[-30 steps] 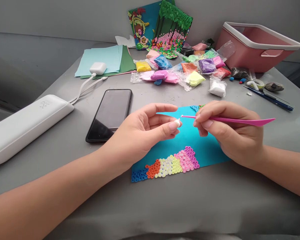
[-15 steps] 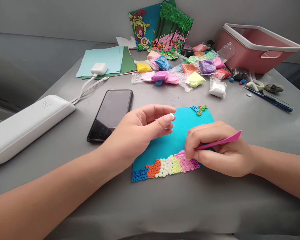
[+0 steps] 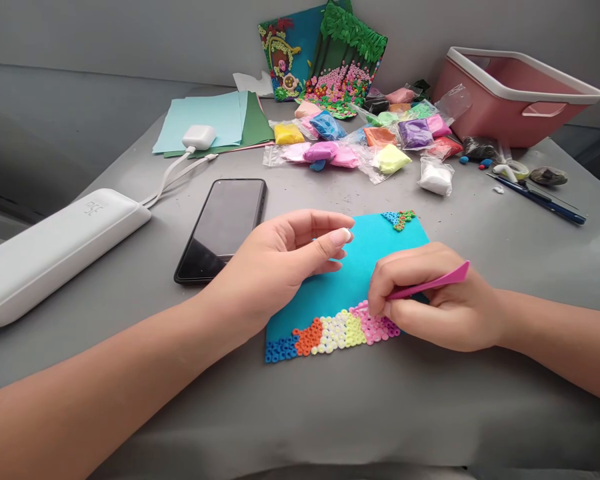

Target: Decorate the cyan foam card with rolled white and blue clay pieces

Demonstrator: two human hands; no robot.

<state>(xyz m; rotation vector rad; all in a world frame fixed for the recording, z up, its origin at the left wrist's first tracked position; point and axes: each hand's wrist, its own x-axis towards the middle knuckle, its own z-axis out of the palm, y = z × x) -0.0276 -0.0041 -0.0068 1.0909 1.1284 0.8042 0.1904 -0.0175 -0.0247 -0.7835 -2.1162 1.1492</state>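
In my right hand (image 3: 437, 300) is a pink plastic clay tool (image 3: 443, 279), gripped like a pen. Its tip is hidden behind my fingers, above the pink rings at the lower right of a blue card (image 3: 365, 253). Small clay rings (image 3: 335, 332) in blue, orange, white, yellow, pink and purple cover the card's near edge. At the far corner sits a patch of blue, green and orange rings (image 3: 399, 219). My left hand (image 3: 293, 247) hovers over the card's left side, thumb against curled fingers; whatever they may pinch is hidden.
A black phone (image 3: 225, 223) lies left of the card, beside a white power bank (image 3: 60, 253) with a cable. Bagged coloured clay (image 3: 330, 153), decorated cards (image 3: 350, 60) and a pink basket (image 3: 510, 100) stand behind. A dark blue pen (image 3: 545, 200) lies at right.
The pink tool's broad end has shifted a little left and tilted with my right hand. My left hand has barely moved.
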